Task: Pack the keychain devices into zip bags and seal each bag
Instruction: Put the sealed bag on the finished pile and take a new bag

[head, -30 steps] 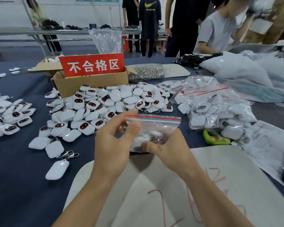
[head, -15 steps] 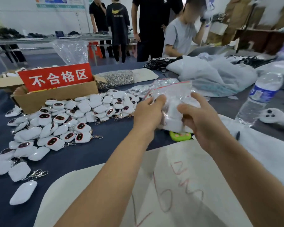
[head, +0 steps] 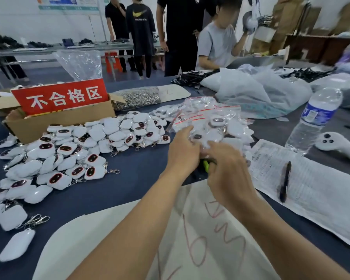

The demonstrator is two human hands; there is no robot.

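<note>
The single view comes from a wide-angle camera worn on the person's head, facing forward and tilted down over the blue-covered table (head: 113, 190). Both forearms rise from the bottom edge, and the left hand (head: 182, 150) and right hand (head: 228, 170) sit close to the lens, near the middle. The keychain devices (head: 79, 150) and cardboard box (head: 59, 122) lie to the left, the water bottle (head: 315, 122) to the right, and standing people (head: 182, 27) fill the far top.

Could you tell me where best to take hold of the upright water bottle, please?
Probably best: wrap the right hand round the water bottle at its blue label, coming sideways from its left. It stands upright and round, and the white controller lies close on its right.
</note>
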